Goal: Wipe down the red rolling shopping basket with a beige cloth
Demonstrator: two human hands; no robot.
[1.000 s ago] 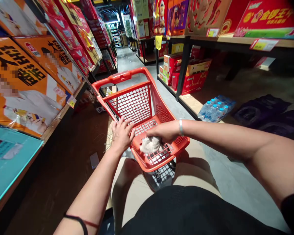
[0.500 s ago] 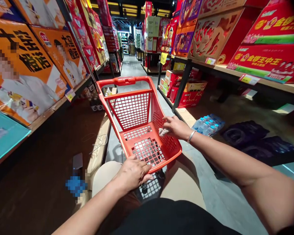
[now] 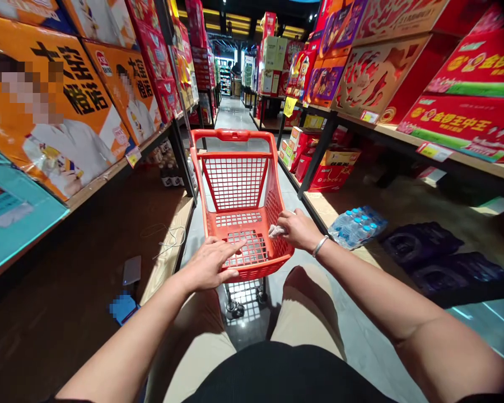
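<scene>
Ahead of my legs, a red plastic shopping cart [image 3: 237,211] stands in the aisle, its mesh basket facing me. My left hand [image 3: 210,262] rests at the near left corner of its rim. The fingers stretch out over the basket, with the thumb lower on the outside. A crumpled whitish cloth [image 3: 276,231] sticks out from my right hand [image 3: 299,228], whose fingers are closed on it. That hand is at the right side wall of the basket, a silver bracelet on its wrist. Only mesh shows inside the basket.
Shelves line both sides: orange cartons [image 3: 73,106] at left, red boxes [image 3: 462,126] at right. Low on the right lies a pack of water bottles [image 3: 358,226]. A phone-like slab [image 3: 131,270] and thin cord [image 3: 170,238] lie low left. The tiled aisle floor [image 3: 235,115] runs onward.
The cart has swung from a slant to nearly straight along the aisle. My left hand has shifted left, and its fingers have straightened from their hold on the rim. The cloth stays in my right hand.
</scene>
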